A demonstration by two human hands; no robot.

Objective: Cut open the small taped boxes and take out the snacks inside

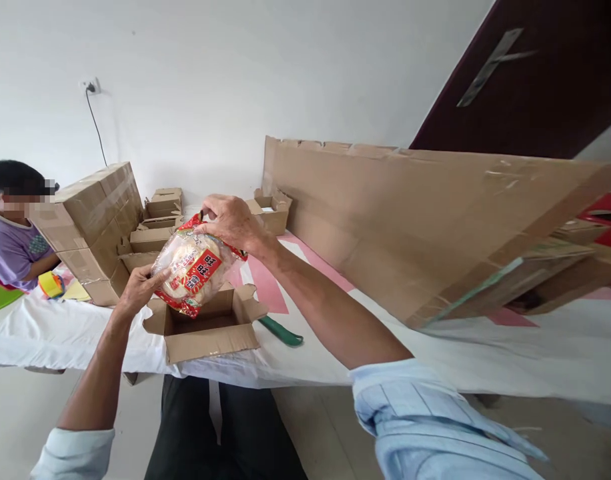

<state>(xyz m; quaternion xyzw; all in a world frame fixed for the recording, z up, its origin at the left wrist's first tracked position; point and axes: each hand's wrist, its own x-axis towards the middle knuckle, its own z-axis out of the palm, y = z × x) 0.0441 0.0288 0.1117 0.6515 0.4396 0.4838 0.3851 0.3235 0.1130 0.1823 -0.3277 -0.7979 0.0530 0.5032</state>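
A clear and red snack packet (191, 267) with pale round rice crackers inside is held tilted between my two hands. My left hand (143, 287) grips its left edge, thumb on the front. At the upper edge my right hand (230, 217) pinches the packet. Right below it stands an open cardboard box (210, 340) with its flaps up; the packet hides part of its inside. A green-handled tool (281, 331) lies on the cloth just right of the box, its other end hidden.
Stacked taped cartons (98, 227) stand left, beside several open small boxes (158, 220). A large cardboard panel (385, 227) borders the right side. Beyond the cartons sits another person (15, 240), near an orange tape dispenser (50, 285). White cloth (85, 340) covers the table.
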